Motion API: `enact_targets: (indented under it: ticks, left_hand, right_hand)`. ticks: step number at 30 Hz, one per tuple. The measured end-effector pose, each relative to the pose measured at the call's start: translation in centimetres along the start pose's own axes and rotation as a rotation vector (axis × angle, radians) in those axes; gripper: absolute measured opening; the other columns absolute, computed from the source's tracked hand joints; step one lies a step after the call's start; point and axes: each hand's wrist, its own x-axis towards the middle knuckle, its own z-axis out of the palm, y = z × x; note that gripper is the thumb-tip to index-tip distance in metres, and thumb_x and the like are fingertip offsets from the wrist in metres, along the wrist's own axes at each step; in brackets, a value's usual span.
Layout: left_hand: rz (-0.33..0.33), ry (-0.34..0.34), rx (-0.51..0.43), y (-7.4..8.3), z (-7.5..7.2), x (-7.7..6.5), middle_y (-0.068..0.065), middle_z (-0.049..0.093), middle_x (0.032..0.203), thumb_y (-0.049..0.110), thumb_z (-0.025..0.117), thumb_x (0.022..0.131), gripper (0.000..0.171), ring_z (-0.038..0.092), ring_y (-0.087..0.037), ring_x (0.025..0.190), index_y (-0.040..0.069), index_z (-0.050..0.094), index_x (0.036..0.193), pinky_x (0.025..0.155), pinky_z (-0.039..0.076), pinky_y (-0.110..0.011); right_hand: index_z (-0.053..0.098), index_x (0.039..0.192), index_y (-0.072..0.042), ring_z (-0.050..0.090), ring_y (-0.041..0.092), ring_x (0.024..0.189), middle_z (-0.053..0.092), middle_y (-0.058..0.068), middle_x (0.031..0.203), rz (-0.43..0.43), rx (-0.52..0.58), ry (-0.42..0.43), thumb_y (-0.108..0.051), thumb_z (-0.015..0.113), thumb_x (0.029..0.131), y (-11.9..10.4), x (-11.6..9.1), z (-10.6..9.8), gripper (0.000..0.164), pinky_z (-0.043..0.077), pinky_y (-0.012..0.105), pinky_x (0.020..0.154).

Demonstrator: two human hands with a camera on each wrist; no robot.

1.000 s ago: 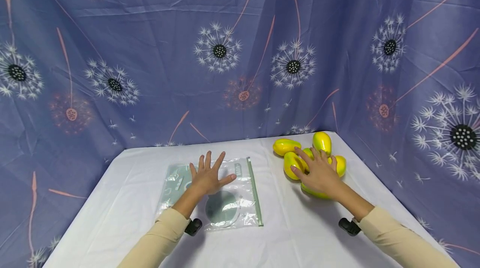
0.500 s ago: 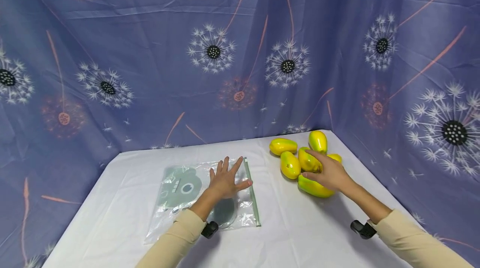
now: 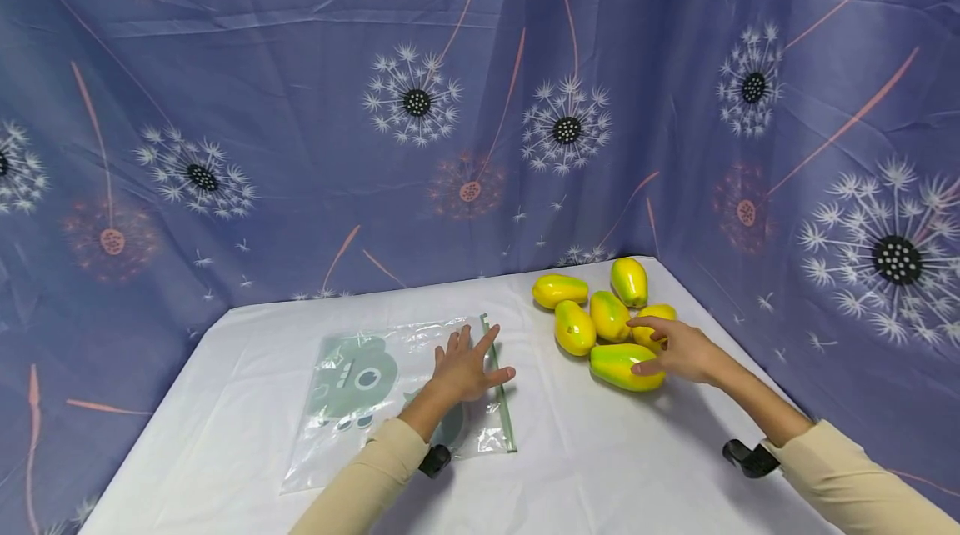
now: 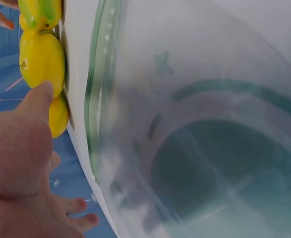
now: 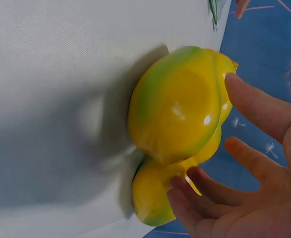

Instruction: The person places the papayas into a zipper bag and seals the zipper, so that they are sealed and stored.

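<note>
A clear zip bag [image 3: 356, 381] with green prints and a green zip edge lies flat on the white table. Over its right part my left hand [image 3: 462, 370] is spread, fingers apart and holding nothing. Several glossy yellow-green papayas [image 3: 574, 328] sit clustered at the right. Beside the nearest papaya [image 3: 621, 367] is my right hand [image 3: 686, 352], its thumb near the fruit's right end. In the right wrist view, the fingers [image 5: 254, 158] are parted and loosely bent around the side of a papaya [image 5: 177, 109], not gripping it; whether they touch it I cannot tell.
The white tablecloth [image 3: 555, 452] runs up to a blue-purple curtain [image 3: 315, 102] with dandelion prints, which stands behind and to the right. Another papaya [image 3: 629, 282] lies at the back right, close to the table's far corner.
My right hand has drawn back to the right from over the papayas, uncovering them. My left hand has shifted right across the bag toward its zip edge. The view has turned slightly right.
</note>
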Motion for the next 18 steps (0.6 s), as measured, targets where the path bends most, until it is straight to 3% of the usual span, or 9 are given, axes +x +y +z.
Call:
enact_targets:
  ticks: [9, 18]
  left_hand:
    - [-0.047, -0.042, -0.002, 0.2, 0.9, 0.4, -0.027, 0.018, 0.165, 0.056, 0.062, 0.095, 0.08, 0.018, -0.046, 0.153, 0.027, 0.029, 0.162, 0.123, 0.018, -0.067]
    - [-0.047, -0.04, -0.019, 0.2, 1.7, 0.3, -0.029, 0.021, 0.163, 0.057, 0.062, 0.095, 0.078, 0.023, -0.046, 0.15, 0.026, 0.033, 0.16, 0.119, 0.025, -0.067]
  right_hand:
    - [0.05, 0.146, -0.001, 0.056, 0.051, 0.121, 0.053, 0.032, 0.141, -0.03, 0.059, -0.075, -0.032, 0.086, 0.079, 1.4, -0.2, 0.1, 0.083, 0.054, 0.06, 0.093]
    - [0.049, 0.146, 0.003, 0.056, 0.051, 0.122, 0.053, 0.032, 0.141, -0.021, 0.138, -0.115, -0.024, 0.085, 0.08, 2.2, -0.4, 0.3, 0.079, 0.054, 0.06, 0.094]
